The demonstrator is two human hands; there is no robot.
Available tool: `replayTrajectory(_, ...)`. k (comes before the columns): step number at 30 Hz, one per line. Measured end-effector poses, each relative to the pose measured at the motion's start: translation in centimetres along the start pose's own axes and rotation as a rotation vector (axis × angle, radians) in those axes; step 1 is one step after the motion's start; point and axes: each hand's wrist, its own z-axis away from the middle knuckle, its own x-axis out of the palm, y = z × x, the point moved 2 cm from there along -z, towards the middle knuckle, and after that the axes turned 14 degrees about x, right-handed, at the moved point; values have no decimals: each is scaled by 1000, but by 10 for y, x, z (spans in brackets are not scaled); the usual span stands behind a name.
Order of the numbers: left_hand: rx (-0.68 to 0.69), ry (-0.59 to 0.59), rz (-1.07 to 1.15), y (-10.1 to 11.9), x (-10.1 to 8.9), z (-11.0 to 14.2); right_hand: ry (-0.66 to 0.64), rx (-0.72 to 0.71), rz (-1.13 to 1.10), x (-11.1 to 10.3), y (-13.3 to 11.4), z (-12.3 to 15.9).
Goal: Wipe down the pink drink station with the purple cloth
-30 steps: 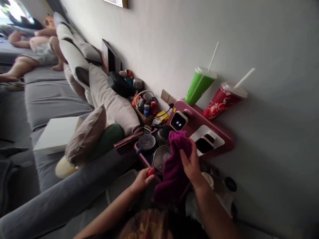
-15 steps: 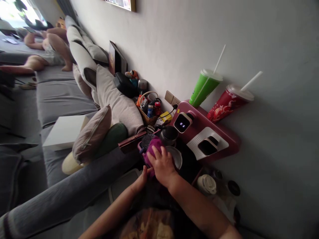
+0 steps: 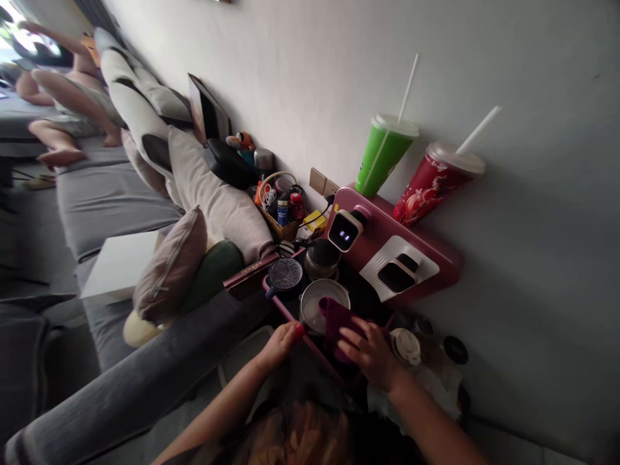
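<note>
Purple cloth (image 3: 341,326) under spread right hand (image 3: 371,354), just beside steel pot (image 3: 323,303).
Soft, light-looking, probably easiest pinched at a fold; left hand (image 3: 279,346) curled at pink tray's (image 3: 310,345) near rim, grip unclear.

Cloth (image 3: 336,329) seemingly on pot (image 3: 322,303), kettle (image 3: 322,258) behind

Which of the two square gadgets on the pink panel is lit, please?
The corner gadget shows glowing digits; the one on the white plate is dark.
</note>
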Motion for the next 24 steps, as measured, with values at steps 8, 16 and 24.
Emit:
replayTrajectory(8, 12, -62, -123, 3, 0, -9, 13, 437, -148, -20, 28, -52)
replayTrajectory(16, 58, -9, -249, 13, 1, -10, -692, 159, -288, 0, -13, -184)
replayTrajectory(24, 62, 79, -293, 13, 3, -9, -247, 467, -360, 5, 20, -90)
